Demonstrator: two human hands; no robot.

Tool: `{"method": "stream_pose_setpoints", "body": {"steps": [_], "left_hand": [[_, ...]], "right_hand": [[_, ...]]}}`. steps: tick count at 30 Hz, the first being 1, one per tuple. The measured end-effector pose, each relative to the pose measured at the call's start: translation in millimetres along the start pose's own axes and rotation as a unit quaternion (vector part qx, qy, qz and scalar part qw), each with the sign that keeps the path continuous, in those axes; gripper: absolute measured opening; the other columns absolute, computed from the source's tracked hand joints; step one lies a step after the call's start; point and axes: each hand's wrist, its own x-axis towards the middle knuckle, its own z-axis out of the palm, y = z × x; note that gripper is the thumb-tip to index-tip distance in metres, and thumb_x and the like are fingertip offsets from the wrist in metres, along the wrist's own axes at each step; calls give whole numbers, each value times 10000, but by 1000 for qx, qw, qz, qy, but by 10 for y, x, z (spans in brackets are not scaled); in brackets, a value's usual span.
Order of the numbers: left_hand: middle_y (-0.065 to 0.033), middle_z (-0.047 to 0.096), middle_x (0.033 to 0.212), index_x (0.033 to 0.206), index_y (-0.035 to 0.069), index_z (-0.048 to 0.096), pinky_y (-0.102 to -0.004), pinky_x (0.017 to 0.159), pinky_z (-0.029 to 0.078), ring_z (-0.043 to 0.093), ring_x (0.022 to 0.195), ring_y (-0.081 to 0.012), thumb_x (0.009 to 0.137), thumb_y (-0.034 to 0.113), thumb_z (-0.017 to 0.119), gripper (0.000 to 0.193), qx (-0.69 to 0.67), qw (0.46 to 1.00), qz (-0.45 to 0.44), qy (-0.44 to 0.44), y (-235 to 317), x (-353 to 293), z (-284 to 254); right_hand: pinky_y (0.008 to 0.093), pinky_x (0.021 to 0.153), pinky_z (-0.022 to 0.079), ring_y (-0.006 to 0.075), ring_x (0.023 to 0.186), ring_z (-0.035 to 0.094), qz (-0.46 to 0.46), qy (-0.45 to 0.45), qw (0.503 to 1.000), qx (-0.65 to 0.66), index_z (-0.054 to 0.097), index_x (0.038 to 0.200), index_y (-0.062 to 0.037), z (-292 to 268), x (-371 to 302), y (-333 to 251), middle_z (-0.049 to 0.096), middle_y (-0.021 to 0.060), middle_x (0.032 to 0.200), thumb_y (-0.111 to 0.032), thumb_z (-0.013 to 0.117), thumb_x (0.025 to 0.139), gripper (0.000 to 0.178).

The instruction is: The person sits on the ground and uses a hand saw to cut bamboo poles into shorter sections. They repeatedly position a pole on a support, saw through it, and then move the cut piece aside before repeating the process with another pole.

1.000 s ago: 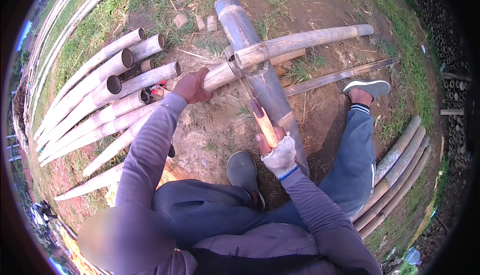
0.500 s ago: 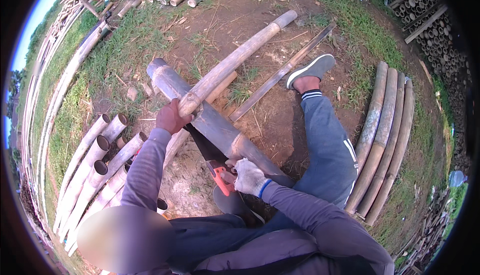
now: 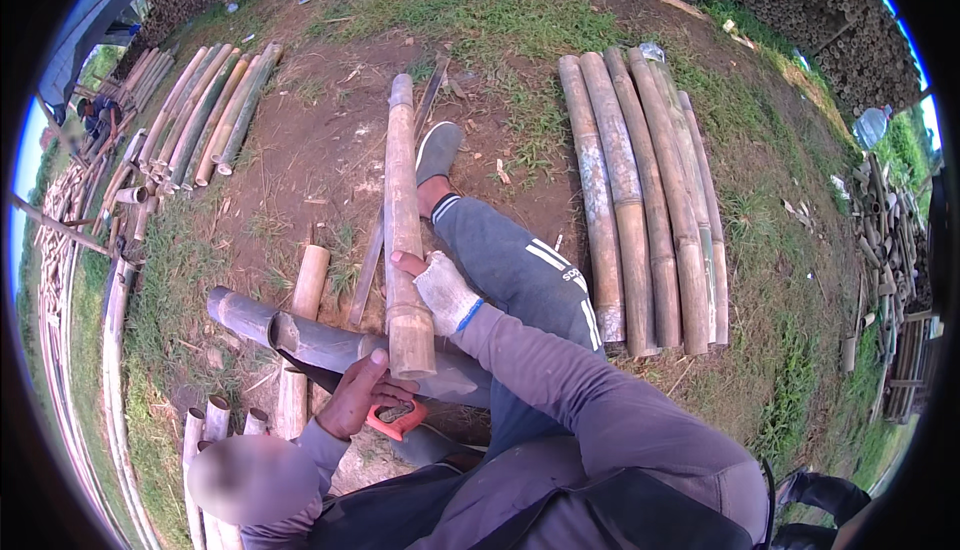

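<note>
1. The right hand (image 3: 447, 293), in a whitish glove with a blue cuff edge, is gripping the tan bamboo pole (image 3: 403, 210) from the right; its bare thumb is lying across the upper side, and the grip is wrapping part of the pole's girth.
2. That pole is running from near to far through the middle of the scene, its near end overlapping the thick grey bamboo log (image 3: 240, 312) in view.
3. The left hand (image 3: 352, 400), bare, is sitting just left of the pole's near end, thumb raised and fingers bending toward the right; I cannot tell whether it is holding the pole, the saw or neither, because the fingertips are partly hidden.
4. The handsaw (image 3: 418, 413) is showing its orange handle just beside the left hand, with the dark blade stretching left along the log's near side.
5. A shorter bamboo piece (image 3: 312, 275) is crossing the log farther left, and a narrow bamboo strip (image 3: 368, 268) is lying left of the held pole.
6. A row of bamboo poles (image 3: 632, 210) is resting on the right, beyond the person's outstretched leg (image 3: 490, 250); another group of poles (image 3: 205, 115) is lying far left.
</note>
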Motion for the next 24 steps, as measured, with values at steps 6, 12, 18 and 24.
{"method": "stream_pose_setpoints", "body": {"steps": [6, 12, 18, 24], "left_hand": [[-184, 758, 1092, 1509, 18, 528, -413, 804, 607, 751, 970, -281, 920, 410, 838, 772, 485, 858, 153, 66, -57, -345, -567], [-155, 760, 969, 1415, 7, 589, -404, 781, 603, 753, 912, -259, 866, 231, 862, 653, 478, 837, 50, 262, -1049, -1088, -1840], [-161, 784, 965, 1267, 6, 673, -425, 783, 603, 769, 942, -254, 853, 159, 826, 467, 367, 840, -50, 396, -1893, -1358, -2048], [-187, 774, 980, 1227, 19, 703, -465, 831, 584, 757, 924, -312, 857, 204, 827, 431, 323, 821, 10, 471, -2845, -1397, -2198]], "right_hand": [[341, 891, 588, 222, 992, 714, -153, 88, 945, -274, 535, 1498, 41, -1177, -1443, -1663, 719, 153, 1161, -333, 850, 902, 771], [467, 1062, 548, 424, 1254, 685, -197, 391, 614, -657, 383, 1638, 7, -2646, -2669, -2668, 687, 320, 1340, -321, 840, 889, 937], [506, 1024, 573, 457, 1185, 705, -87, 534, 485, -687, 472, 1562, 6, -4024, -3106, -2522, 727, 296, 1257, -297, 820, 902, 805], [518, 1042, 555, 465, 1213, 692, -19, 545, 503, -670, 438, 1626, -54, -4453, -2895, -2325, 705, 320, 1300, -251, 773, 926, 801]]}}
